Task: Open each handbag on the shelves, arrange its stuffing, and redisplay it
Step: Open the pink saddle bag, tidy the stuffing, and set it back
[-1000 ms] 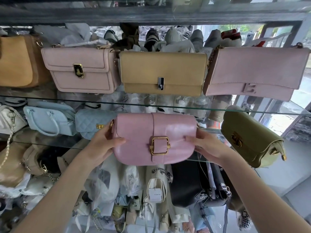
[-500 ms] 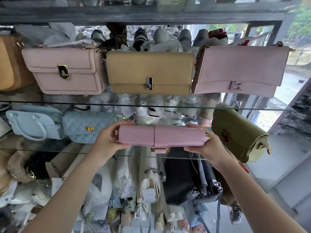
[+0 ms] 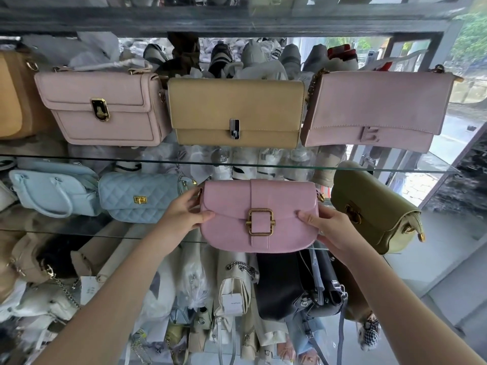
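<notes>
Pink handbag (image 3: pixel 259 217), glossy and fairly stiff (probably light, its faces slippery), held upright at the middle glass shelf (image 3: pixel 79 233) between a blue quilted bag (image 3: pixel 137 197) and an olive bag (image 3: pixel 369 206), left hand (image 3: pixel 181 217) and right hand (image 3: pixel 329 227) fingers clamped round its ends, the safest hold

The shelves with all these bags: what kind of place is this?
Most likely a shop selling bags and shoes. Handbags like the beige handbag face front along the glass shelf, a paper tag hangs on a cream bag below, and shoes are stacked behind.
</notes>
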